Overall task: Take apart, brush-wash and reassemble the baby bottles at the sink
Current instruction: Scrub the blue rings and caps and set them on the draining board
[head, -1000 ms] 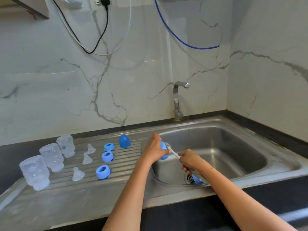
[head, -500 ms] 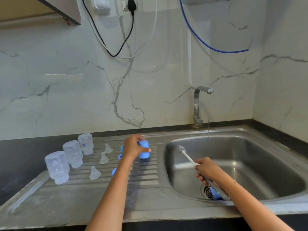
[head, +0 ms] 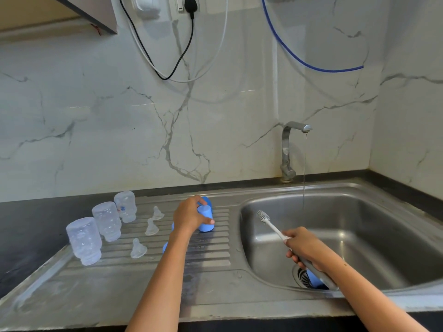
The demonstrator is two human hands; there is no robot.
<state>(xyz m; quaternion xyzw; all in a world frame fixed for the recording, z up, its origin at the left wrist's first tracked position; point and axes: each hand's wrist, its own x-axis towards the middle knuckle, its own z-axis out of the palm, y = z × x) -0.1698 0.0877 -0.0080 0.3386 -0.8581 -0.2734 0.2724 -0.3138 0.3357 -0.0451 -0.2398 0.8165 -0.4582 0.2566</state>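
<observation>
The left hand (head: 189, 215) curls its fingers and thumb round a blue bottle cap (head: 205, 221), which stands on the ribbed draining board (head: 211, 250) with its domed end up and its open end down, its long axis near upright and tipped slightly. Just behind it, at the far edge of the ribs, a second blue cap (head: 207, 201) shows past the fingers. Blue rings lie partly hidden under the forearm, one (head: 165, 248) peeking out at its left edge. Further left, three clear teats (head: 138, 249) sit in a near-to-far row, tips pointing up, and beyond them three clear bottles (head: 84, 239) stand upside down, mouths on the board, in a row running from near left to far right. The right hand (head: 304, 246) grips the handle of a bottle brush (head: 272, 225) over the sink basin (head: 359, 226); the brush's long axis runs from the near right up to the far left, its small bristled head pointing toward the draining board. A blue part (head: 312, 279) lies by the drain below the handle's end. The tap (head: 288, 149) at the far rim lets a thin stream of water fall into the basin.
</observation>
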